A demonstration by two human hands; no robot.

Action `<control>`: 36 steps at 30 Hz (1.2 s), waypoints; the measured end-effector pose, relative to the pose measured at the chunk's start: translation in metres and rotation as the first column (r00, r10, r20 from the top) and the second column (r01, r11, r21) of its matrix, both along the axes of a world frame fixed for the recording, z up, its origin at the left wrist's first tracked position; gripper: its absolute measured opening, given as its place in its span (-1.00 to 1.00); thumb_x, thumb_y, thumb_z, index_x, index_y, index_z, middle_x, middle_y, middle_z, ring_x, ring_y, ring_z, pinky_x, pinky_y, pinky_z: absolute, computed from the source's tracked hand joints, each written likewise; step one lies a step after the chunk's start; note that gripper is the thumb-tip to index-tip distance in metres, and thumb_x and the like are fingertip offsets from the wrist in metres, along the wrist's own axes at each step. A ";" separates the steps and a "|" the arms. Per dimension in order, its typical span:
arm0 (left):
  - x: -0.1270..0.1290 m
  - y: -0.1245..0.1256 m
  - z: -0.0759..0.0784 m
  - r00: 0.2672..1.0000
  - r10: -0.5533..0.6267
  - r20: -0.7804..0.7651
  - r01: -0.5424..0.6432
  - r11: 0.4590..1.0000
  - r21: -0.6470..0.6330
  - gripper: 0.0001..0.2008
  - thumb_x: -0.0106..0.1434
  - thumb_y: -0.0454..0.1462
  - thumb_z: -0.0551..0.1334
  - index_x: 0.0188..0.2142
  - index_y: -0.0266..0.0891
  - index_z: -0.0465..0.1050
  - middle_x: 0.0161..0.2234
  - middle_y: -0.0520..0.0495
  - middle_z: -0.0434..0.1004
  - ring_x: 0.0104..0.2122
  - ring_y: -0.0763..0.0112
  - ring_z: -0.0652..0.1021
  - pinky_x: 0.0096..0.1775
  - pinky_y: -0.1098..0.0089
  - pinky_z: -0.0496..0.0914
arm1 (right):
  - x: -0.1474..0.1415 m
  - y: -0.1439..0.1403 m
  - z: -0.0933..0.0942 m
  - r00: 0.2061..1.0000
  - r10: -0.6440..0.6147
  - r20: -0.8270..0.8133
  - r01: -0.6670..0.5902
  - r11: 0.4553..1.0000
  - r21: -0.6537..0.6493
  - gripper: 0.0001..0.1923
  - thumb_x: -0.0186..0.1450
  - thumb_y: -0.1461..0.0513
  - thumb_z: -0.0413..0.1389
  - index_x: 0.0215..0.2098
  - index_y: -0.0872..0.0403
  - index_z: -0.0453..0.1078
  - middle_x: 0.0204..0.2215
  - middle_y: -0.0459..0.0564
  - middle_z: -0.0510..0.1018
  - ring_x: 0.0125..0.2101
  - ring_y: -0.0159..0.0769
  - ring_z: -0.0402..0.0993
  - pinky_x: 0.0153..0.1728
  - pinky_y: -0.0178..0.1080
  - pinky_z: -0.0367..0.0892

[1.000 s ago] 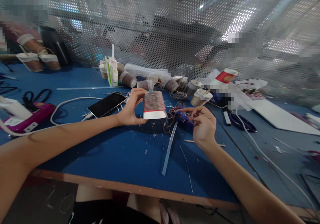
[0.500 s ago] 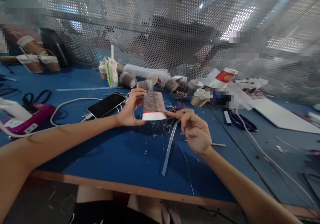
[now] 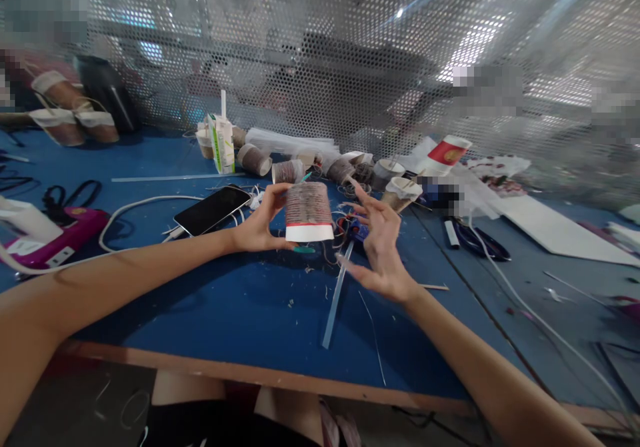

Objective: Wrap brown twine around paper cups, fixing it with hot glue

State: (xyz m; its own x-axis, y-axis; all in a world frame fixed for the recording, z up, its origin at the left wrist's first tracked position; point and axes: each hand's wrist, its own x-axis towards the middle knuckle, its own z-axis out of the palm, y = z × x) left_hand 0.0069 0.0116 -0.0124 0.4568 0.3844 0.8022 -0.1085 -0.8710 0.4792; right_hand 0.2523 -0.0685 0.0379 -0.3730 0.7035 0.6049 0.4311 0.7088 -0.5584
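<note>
Head view: the left hand (image 3: 257,224) holds a paper cup (image 3: 309,212) upside down above the blue desk (image 3: 240,300), thumb and fingers pressed on its near side; the cup's wall is wrapped in thin reddish-grey cord, with a bare white band at the lower edge. The right hand (image 3: 381,250) is spread, fingers fanned and gripping nothing, just beside the cup on its right. No cord end shows between those fingers (too fine to tell for sure).

My reading of the risk: with the right hand off the winding, the loose end of cord may slacken and the outer turns could slip down toward the white band or unravel, since only the left hand steadies the cup and it grips one side. A squeeze that is too firm might dent the thin paper wall and loosen the wraps further.

Under the cup lie a small teal scrap (image 3: 304,250), cord snippets and a tangle of coloured wire (image 3: 350,228); a trailing end could snag there. A clear stick (image 3: 336,295) lies just beside the right wrist and could be knocked off the desk edge. A phone (image 3: 213,209) on its white cable (image 3: 135,206) lies near the left forearm, where a sweep of the arm might drag it.
</note>
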 end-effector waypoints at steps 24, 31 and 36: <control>0.002 -0.010 0.009 0.954 0.281 -0.109 -0.249 0.938 0.241 -0.13 0.14 -0.13 0.41 0.32 -0.14 -0.01 0.18 -0.34 0.30 0.20 -0.01 0.38 0.15 -0.08 0.40 | -0.012 -0.006 -0.005 0.994 -0.058 0.094 0.033 0.968 0.248 -0.11 0.17 0.28 0.24 0.29 -0.13 -0.18 0.39 0.20 0.01 0.30 0.04 0.16 0.20 0.20 0.26; 0.001 -0.009 0.008 0.880 0.470 0.062 -0.474 0.868 0.147 -0.15 0.18 -0.18 0.37 0.33 -0.08 -0.09 0.21 -0.29 0.16 0.23 -0.01 0.29 0.18 -0.07 0.37 | -0.010 -0.018 0.004 0.986 -0.098 0.137 0.061 0.965 0.254 -0.64 0.21 0.31 0.14 -0.04 -0.02 0.22 0.04 0.15 0.55 0.08 -0.03 0.49 0.16 0.15 0.33; 0.000 0.002 -0.001 0.845 0.512 0.155 -0.521 0.853 0.027 -0.13 0.16 -0.06 0.37 0.30 -0.03 -0.11 0.23 -0.26 0.10 0.26 0.01 0.26 0.21 -0.01 0.33 | 0.003 -0.012 0.011 0.977 -0.212 -0.027 0.213 0.966 0.145 -0.94 0.34 0.19 0.02 -0.27 -0.03 0.31 -0.34 -0.02 0.65 -0.33 -0.19 0.62 -0.27 -0.11 0.51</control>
